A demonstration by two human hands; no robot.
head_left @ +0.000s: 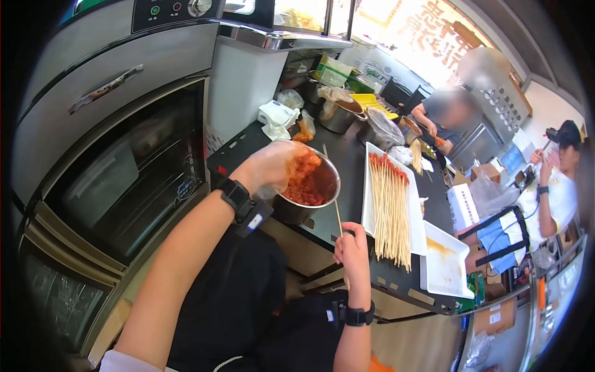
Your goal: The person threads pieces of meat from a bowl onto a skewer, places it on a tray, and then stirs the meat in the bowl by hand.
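Observation:
My left hand (276,166), in a clear plastic glove, is over a metal pot (336,180). Its fingers close around a clump of red marinated meat (304,166), and more of the red mix lies in the pot below. My right hand (354,251) is bare and pinches a thin wooden skewer (338,216) beside the pot, its shaft slanting up past the rim. Whether meat is on that skewer's tip cannot be made out. To the right, a white tray (368,204) holds many skewers (393,217) with red meat on their far ends.
A second white tray (443,273), stained with liquid, sits at the black table's (248,141) right edge. Pots, a tissue pack (277,115) and plastic bags crowd the back. An oven (133,167) stands at left. Across the table a person (452,111) handles skewers; another person (551,186) is at right.

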